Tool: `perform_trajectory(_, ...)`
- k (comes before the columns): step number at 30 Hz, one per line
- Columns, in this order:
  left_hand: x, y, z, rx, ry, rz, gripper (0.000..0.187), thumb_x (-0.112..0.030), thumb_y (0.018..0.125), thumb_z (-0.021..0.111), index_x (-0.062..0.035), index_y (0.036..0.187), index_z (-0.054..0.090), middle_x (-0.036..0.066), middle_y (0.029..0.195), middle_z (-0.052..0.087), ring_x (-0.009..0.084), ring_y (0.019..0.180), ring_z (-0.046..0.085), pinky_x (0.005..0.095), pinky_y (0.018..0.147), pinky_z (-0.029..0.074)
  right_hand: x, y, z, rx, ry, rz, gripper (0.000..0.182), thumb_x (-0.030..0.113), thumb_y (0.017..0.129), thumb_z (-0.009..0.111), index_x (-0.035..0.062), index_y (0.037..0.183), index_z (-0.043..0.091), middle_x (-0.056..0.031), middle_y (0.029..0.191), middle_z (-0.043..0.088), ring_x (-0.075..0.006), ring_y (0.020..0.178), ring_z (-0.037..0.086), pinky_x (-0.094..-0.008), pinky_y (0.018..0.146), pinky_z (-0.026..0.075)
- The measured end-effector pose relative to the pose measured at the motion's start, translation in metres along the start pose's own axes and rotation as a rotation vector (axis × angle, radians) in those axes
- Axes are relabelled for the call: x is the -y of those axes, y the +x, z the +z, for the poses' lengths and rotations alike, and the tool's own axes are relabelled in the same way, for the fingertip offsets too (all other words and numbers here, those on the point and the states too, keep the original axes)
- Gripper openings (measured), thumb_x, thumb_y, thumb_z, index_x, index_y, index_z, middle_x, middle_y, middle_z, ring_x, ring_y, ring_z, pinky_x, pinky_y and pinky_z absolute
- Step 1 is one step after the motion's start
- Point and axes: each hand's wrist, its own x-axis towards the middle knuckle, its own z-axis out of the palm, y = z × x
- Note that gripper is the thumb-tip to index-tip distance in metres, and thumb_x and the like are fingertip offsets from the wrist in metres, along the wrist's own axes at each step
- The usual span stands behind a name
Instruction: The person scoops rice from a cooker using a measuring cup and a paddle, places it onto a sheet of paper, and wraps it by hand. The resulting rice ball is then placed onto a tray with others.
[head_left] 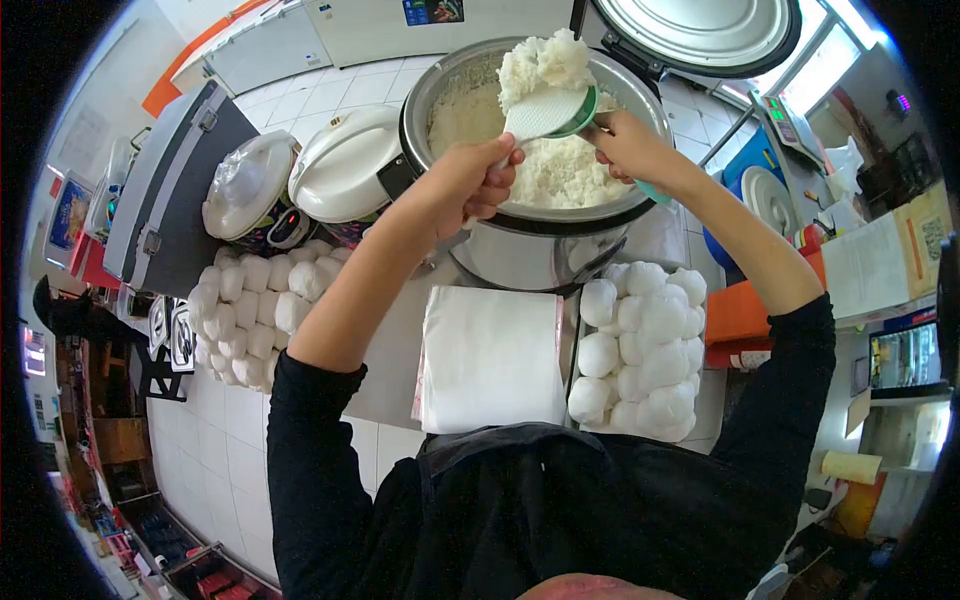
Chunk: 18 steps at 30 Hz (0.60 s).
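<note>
My left hand [474,182] is closed round the handle of a white rice paddle [543,112]. Beside it, my right hand [632,150] grips a green bowl-like scoop [582,115], partly hidden behind the paddle. A heap of white rice [548,65] rests on the paddle and scoop, above the large open rice cooker [418,112]. More loose rice [562,175] lies inside the pot. In front of the cooker is a stack of white sheets [492,360]. White rounded bundles [650,350] fill a tray to the right, and more bundles [262,310] are piled at the left.
Two smaller lidded cookers [345,160] stand left of the pot, near a grey case [170,190]. The big cooker's raised lid [705,30] is behind it at the right. A scale [785,125] and a blue bucket [765,205] are farther right.
</note>
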Motion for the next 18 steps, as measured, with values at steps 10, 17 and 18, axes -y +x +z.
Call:
perform_trajectory(10, -0.016, 0.018, 0.006, 0.188, -0.398, 0.041, 0.022, -0.022, 0.097, 0.034, -0.0077, 0.083, 0.043, -0.008, 0.058, 0.029, 0.0001, 0.043, 0.022, 0.0146, 0.031, 0.017, -0.007, -0.003, -0.007, 0.000, 0.015, -0.038, 0.034, 0.033, 0.091, 0.047, 0.0018, 0.104, 0.053, 0.0012, 0.059, 0.040, -0.0063, 0.040, 0.036, -0.0231, 0.034, 0.031)
perform_trajectory(17, -0.030, 0.023, -0.014, 0.216, -0.595, -0.003, 0.022, -0.020, 0.097, 0.031, -0.0063, 0.086, 0.043, -0.006, 0.060, 0.030, 0.0007, 0.042, 0.022, 0.0139, 0.031, 0.019, -0.025, 0.003, -0.046, 0.073, 0.123, 0.168, 0.030, 0.033, 0.088, 0.052, 0.0045, 0.096, 0.049, 0.0003, 0.063, 0.043, -0.0047, 0.042, 0.035, -0.0201, 0.034, 0.028)
perform_trajectory(18, -0.031, 0.025, -0.017, 0.162, -0.507, -0.015, 0.015, -0.016, 0.095, 0.038, -0.0041, 0.089, 0.045, -0.005, 0.060, 0.031, -0.0005, 0.043, 0.023, 0.0118, 0.032, 0.017, -0.019, -0.008, -0.048, 0.047, 0.124, 0.124, 0.029, 0.032, 0.088, 0.053, 0.0043, 0.095, 0.050, 0.0005, 0.065, 0.044, -0.0041, 0.043, 0.036, -0.0199, 0.034, 0.029)
